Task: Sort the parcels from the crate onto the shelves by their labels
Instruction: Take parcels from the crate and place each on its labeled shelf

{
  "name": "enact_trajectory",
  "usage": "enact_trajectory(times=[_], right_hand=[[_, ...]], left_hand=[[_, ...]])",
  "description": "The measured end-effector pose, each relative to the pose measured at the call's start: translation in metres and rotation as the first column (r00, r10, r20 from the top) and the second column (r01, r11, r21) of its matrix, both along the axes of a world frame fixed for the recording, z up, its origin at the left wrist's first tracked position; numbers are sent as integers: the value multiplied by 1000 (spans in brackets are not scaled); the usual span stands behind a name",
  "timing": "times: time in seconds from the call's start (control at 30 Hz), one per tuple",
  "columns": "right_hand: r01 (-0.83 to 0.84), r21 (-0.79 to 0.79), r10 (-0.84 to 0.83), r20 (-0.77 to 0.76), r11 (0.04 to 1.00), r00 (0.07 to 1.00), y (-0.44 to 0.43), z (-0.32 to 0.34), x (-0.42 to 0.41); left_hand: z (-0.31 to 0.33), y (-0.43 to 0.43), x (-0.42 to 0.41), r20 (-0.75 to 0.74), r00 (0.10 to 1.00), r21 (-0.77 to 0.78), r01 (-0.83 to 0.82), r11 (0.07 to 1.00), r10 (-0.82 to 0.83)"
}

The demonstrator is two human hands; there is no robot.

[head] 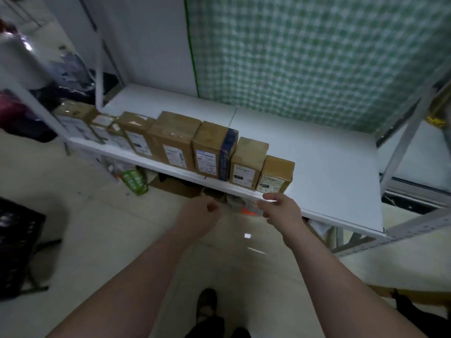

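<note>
Green checked curtain (305, 50), pale tiled floor (85, 215)

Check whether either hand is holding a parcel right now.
No, the left hand and right hand are both empty, and the parcels stand on the shelf.

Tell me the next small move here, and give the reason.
Probably turn left toward the black crate to fetch another parcel. The left hand and right hand both hold nothing, and the rightmost parcel stands upright at the end of the row on the white shelf.
</note>
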State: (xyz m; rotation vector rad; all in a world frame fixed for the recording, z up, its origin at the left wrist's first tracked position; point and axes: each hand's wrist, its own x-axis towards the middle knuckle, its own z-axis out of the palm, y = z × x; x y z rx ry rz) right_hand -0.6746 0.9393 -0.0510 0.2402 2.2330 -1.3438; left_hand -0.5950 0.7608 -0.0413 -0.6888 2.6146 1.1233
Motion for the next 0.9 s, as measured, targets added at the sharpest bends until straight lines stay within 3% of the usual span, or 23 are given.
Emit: enact_trajectory(times=[0.13,0.37,0.53,0.7,0.9], right_hand=[[-106,-89,108,17,990,994,-35,46,44],[-355,-171,364,28,919,931,-128,78,145],[-453,-159,453,-35,877,891,-197,86,225],[-472,-59,459,-154,880,875,-295,72,327],[-660,-15,645,-194,751,739,-415,60,457]], left_hand=[[61,-22,79,-89,953,196,-267,944,288],[90,-96,216,-109,753,325,-590,739,649],[83,-156,326,-87,610,373,-714,593,788],[80,-221,455,-70,512,332,-797,504,856],[80,-306,586,-54,300,319,-899,301,953]])
